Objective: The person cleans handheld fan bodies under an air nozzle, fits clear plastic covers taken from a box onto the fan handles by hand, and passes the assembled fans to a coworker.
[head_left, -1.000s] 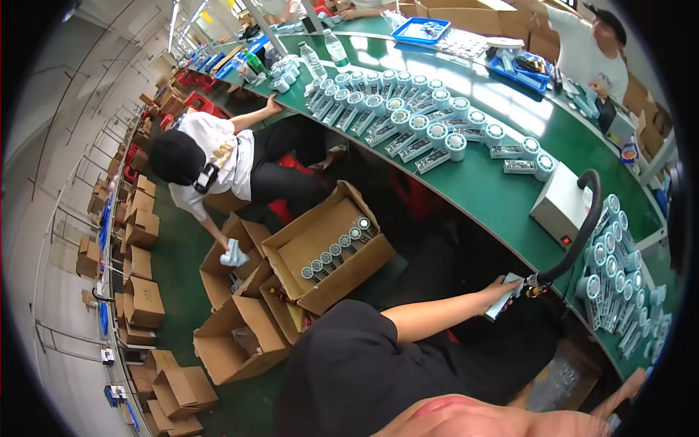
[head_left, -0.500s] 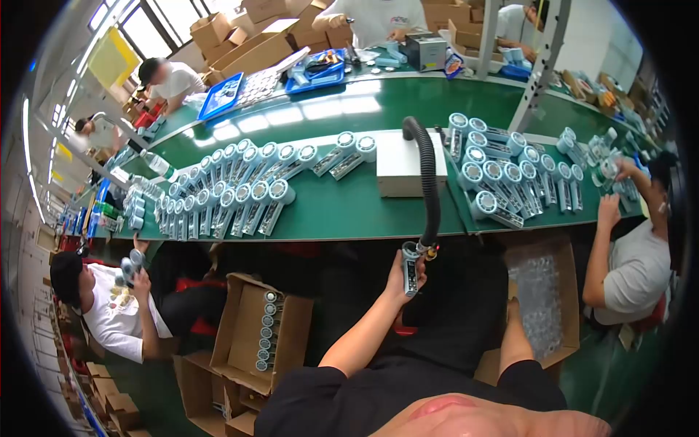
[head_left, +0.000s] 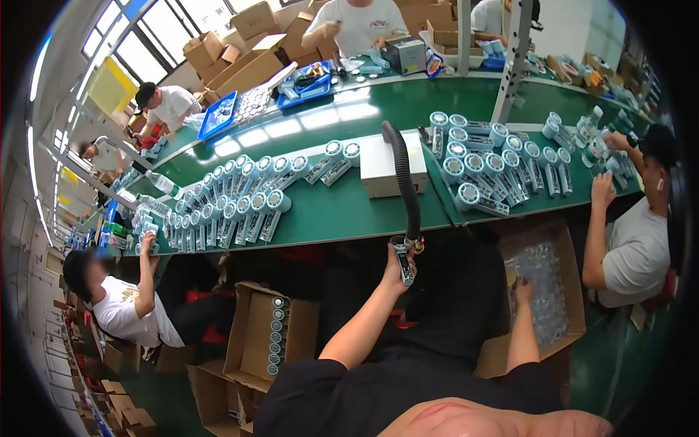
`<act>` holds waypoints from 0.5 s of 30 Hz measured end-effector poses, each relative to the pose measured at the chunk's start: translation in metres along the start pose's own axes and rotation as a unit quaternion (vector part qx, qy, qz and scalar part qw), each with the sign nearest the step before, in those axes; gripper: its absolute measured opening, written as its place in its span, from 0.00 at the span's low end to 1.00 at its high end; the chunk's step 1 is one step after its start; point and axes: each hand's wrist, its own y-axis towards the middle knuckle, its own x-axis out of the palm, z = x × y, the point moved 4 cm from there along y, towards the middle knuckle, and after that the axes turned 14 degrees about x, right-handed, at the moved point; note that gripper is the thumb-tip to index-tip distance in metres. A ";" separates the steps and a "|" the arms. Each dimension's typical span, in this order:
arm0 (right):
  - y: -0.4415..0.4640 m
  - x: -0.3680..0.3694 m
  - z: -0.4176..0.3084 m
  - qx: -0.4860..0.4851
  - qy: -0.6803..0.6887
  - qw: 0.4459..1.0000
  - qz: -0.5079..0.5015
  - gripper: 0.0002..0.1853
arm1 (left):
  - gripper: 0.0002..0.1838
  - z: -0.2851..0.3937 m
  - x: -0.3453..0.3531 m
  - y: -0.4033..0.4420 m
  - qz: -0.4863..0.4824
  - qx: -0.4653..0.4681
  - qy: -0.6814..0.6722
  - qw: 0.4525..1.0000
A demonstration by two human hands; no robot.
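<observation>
My left hand (head_left: 395,266) is closed around a light-blue device (head_left: 404,266) with an exposed grey inner side, just below the table edge. The device's upper end is at the nozzle of a black corrugated hose (head_left: 403,175), which arches down from a white box (head_left: 382,166) on the table. At the right, my right hand (head_left: 522,291) is over the near side of a cardboard box (head_left: 575,291) of clear plastic pieces (head_left: 542,298). Its fingers look curled; whether they hold anything is too small to make out.
Rows of similar devices stand on the green table (head_left: 328,211) left and right of the white box. An open carton (head_left: 251,328) with a row of devices is at lower left. Co-workers sit at both sides; others work across the table.
The view has swung right, then shifted slightly. My right hand has come into view over the plastic pieces. The left co-worker's hand has moved up to the table edge. My left hand still holds the device.
</observation>
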 end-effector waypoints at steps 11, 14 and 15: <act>-0.155 -0.114 -0.021 0.203 0.478 0.851 -0.075 0.21 | 0.33 -0.010 -0.013 -0.050 0.089 0.048 0.187 0.977; -0.201 -0.130 -0.064 0.211 0.612 0.746 -0.155 0.20 | 0.33 -0.016 -0.020 -0.073 0.096 0.064 0.178 0.977; -0.208 -0.132 -0.069 0.216 0.652 0.705 -0.177 0.20 | 0.33 -0.017 -0.026 -0.080 0.102 0.065 0.177 0.977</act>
